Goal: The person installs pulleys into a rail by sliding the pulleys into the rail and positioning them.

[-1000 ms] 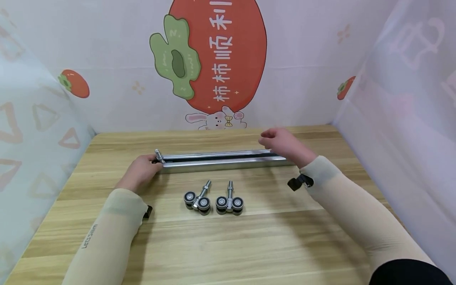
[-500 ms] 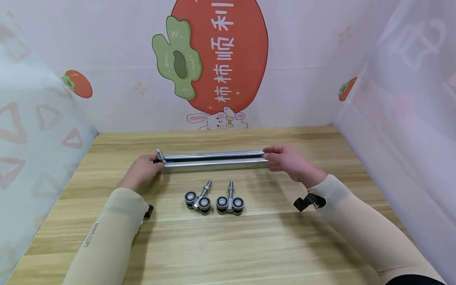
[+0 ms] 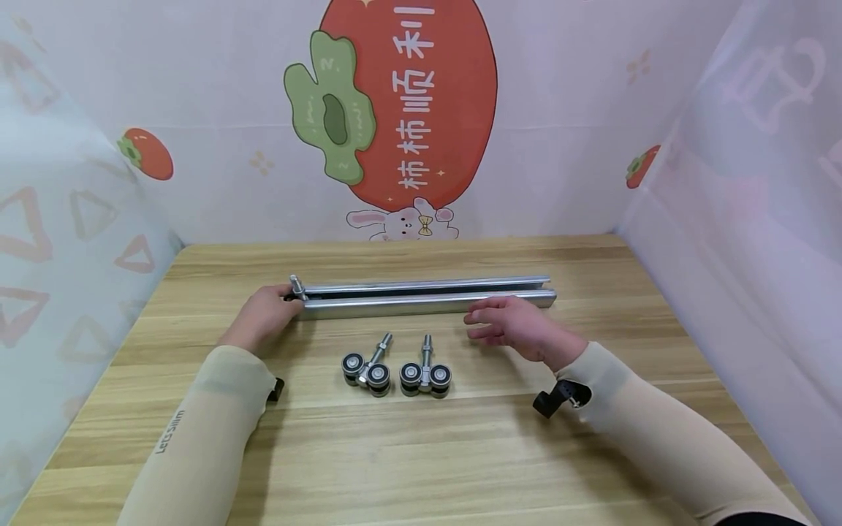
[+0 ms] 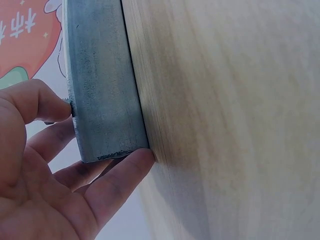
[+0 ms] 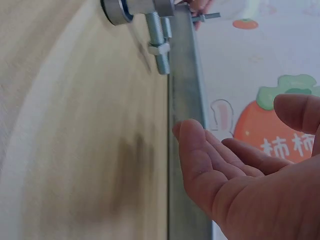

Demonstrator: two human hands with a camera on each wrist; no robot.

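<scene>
A silver metal channel rail (image 3: pixel 421 298) lies across the back of the table, its long slot facing up. At its left end my left hand (image 3: pixel 263 313) grips the rail, thumb by the upper edge and fingers curled round the end. A threaded bolt (image 3: pixel 297 285) sticks up beside that thumb; whatever carries it is mostly hidden by the hand. My right hand (image 3: pixel 516 325) hovers in front of the rail's right part, fingers loosely extended and holding nothing. Two roller trolleys with bolts, a left one (image 3: pixel 365 369) and a right one (image 3: pixel 425 372), lie nearer me.
The wooden table (image 3: pixel 368 460) is enclosed by a printed white sheet (image 3: pixel 552 131) at the back and both sides. A black strap piece (image 3: pixel 554 398) hangs from the right sleeve (image 3: pixel 631 409), above the table.
My right hand came down from above the rail to its right part, then drew back toward me and slightly left, uncovering the rail's right end. My left hand stays at the left end.
</scene>
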